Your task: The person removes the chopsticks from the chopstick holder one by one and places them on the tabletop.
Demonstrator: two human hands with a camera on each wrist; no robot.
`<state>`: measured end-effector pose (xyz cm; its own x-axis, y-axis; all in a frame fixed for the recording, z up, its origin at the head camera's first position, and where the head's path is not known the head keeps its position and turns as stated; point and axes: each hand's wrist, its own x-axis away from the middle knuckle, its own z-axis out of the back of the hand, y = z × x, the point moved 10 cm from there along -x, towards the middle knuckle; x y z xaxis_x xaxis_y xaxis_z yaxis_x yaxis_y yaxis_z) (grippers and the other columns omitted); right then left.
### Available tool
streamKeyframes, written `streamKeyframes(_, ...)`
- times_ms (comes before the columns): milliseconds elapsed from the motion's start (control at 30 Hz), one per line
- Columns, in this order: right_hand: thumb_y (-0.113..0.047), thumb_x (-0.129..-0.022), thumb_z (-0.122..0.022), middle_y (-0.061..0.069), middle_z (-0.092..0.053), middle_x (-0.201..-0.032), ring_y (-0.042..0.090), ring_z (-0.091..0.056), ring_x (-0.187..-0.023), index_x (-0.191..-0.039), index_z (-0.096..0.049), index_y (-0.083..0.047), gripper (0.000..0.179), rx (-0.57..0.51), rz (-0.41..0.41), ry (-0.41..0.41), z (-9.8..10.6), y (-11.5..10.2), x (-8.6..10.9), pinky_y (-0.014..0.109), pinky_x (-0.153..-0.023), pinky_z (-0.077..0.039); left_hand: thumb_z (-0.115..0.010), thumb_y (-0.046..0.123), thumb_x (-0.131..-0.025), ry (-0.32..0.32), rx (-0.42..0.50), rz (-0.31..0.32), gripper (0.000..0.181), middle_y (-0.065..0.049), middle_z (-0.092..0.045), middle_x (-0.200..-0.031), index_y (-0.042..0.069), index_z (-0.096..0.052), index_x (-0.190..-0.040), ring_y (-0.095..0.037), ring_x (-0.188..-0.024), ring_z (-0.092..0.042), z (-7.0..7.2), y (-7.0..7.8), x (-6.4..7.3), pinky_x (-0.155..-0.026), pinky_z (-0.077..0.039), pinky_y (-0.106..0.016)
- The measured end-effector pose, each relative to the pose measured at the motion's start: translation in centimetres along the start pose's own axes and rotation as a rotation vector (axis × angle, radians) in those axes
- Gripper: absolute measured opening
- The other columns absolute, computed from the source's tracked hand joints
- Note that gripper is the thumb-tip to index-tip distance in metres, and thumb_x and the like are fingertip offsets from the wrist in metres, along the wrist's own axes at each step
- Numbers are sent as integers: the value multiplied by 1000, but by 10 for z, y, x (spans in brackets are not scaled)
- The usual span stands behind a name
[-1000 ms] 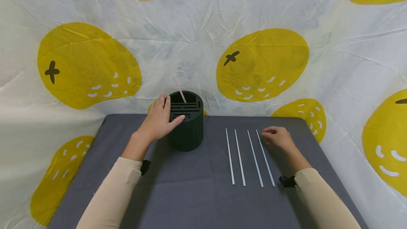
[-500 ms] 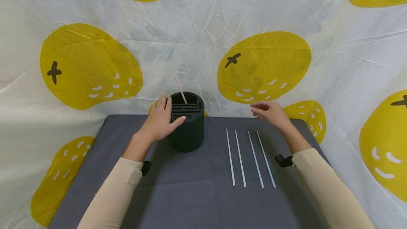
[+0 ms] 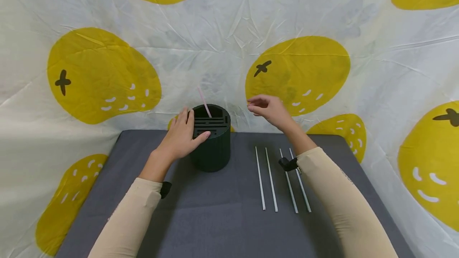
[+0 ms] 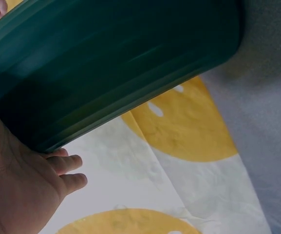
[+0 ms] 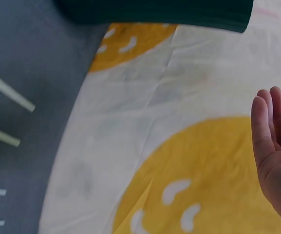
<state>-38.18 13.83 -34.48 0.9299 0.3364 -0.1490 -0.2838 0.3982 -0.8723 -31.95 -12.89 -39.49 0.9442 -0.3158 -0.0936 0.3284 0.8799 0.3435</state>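
Note:
A dark green round holder [image 3: 211,152] with a slotted top stands upright at the back of the table, left of the middle. Out of its open rear section leans a thin pink straw-like stick [image 3: 204,100]. My left hand [image 3: 180,134] rests against the holder's left side and rim, fingers straight and thumb across the front of the top. In the left wrist view the palm lies at the rim of the green wall [image 4: 116,58]. My right hand [image 3: 269,110] is raised to the right of the holder, fingers loosely bent, with nothing seen in it.
Several thin pale sticks [image 3: 271,180] lie side by side on the grey tablecloth [image 3: 215,218], right of the holder. My right forearm [image 3: 333,194] passes over the far-right ones. A white curtain [image 3: 201,19] printed with yellow fruit hangs behind the table.
My right hand has risen from beside the far-right stick and moved left toward the holder. My left hand, the holder and the sticks stay put.

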Motion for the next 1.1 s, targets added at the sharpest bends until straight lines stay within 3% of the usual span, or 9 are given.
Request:
streamKeyframes(233, -17, -99, -72, 21, -71, -126, 30, -70, -111, -132, -66, 4, 39, -36, 30, -30, -30, -19, -29, 44, -95, -60, -34, 81, -97, 0, 2, 3, 109, -23, 5, -173, 1, -4, -166, -42, -160, -3, -2, 2, -2, -127, -6, -64)
streamKeyframes(467, -17, -99, -71, 17, -73, -120, 35, -70, -109, -131, -68, 1, 37, 4, 50, -72, -61, -30, -50, 44, -94, -60, -30, 83, -96, -7, -3, -5, 110, -21, 9, -173, 2, -2, -166, -41, -161, -2, -7, 3, -4, -127, -5, -64)
streamKeyframes(767, -27, -99, -72, 11, -74, -122, 26, -69, -111, -133, -69, -6, 40, 215, 38, -76, -88, -42, -70, 41, -96, -58, -29, 82, -97, -5, -4, -18, 109, -20, 9, -173, 2, -3, -166, -39, -161, -1, -5, 4, -3, -127, -6, -64)
streamKeyframes(1100, -25, -96, -76, 11, -76, -108, 24, -71, -99, -115, -75, -6, 27, 320, 51, -17, -115, -55, -77, 37, -87, -59, -33, 80, -97, -9, -6, -9, 109, -20, 10, -173, 1, -3, -165, -40, -161, -1, -2, -1, 2, -127, -6, -63)
